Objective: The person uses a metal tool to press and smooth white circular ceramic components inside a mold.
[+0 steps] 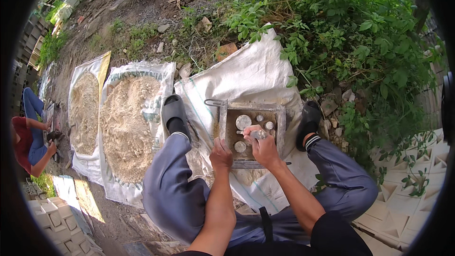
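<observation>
Between my feet stands a square, grey-caked mould frame [280, 135] with sandy material inside. Several pale round pieces sit in it, among them a large disc [243, 122] at the upper left and a smaller disc [240, 147] below. My right hand [265, 150] is over the inside of the frame, closed around a small grey tool [259, 134] with a rounded, dusty end. Its exact kind is unclear. My left hand [221, 155] is closed at the frame's left side, fingers curled on the edge; the fingertips are partly hidden.
A white woven sack [256, 66] lies under the frame. Two more sacks at left carry heaps of pale sand [130, 123]. Leafy plants [332, 33] crowd the right. Patterned blocks [403, 208] stand lower right. Another person [33, 135] sits far left.
</observation>
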`<act>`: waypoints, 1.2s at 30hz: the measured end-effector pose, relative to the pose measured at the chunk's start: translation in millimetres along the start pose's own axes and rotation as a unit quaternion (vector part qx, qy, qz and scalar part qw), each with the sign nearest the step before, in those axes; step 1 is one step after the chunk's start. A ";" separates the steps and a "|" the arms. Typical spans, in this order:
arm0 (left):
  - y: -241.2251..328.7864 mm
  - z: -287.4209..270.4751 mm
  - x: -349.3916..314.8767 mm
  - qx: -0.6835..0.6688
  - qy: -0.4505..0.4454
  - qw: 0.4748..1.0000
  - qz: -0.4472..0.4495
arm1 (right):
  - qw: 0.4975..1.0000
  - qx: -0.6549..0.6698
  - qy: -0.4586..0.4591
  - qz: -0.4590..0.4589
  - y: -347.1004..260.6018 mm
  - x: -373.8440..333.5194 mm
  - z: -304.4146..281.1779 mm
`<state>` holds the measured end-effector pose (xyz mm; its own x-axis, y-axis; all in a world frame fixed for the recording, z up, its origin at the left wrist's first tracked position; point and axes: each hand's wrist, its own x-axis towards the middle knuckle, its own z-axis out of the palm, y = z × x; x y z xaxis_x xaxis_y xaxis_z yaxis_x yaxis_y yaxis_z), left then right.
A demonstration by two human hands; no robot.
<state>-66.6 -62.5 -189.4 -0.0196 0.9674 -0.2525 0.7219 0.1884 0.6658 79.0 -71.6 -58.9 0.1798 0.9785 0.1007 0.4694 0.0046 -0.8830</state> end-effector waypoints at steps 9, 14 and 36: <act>9.0 3.4 -0.6 -0.019 0.015 0.999 0.028 | 1.000 -0.002 0.005 0.010 -13.0 8.7 -28.3; 9.4 3.3 0.1 0.077 0.014 0.996 0.040 | 0.999 -0.011 -0.037 -0.021 -66.7 10.8 -95.5; 46.2 15.6 -1.3 0.259 -0.112 0.927 0.248 | 0.927 -0.200 -0.317 0.010 -106.0 73.3 -141.0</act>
<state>-22.4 -57.7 -169.2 0.5054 0.8432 -0.1834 0.8402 -0.4324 0.3273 164.3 -29.5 106.7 -0.2926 0.9024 -0.3162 0.7773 0.0319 -0.6284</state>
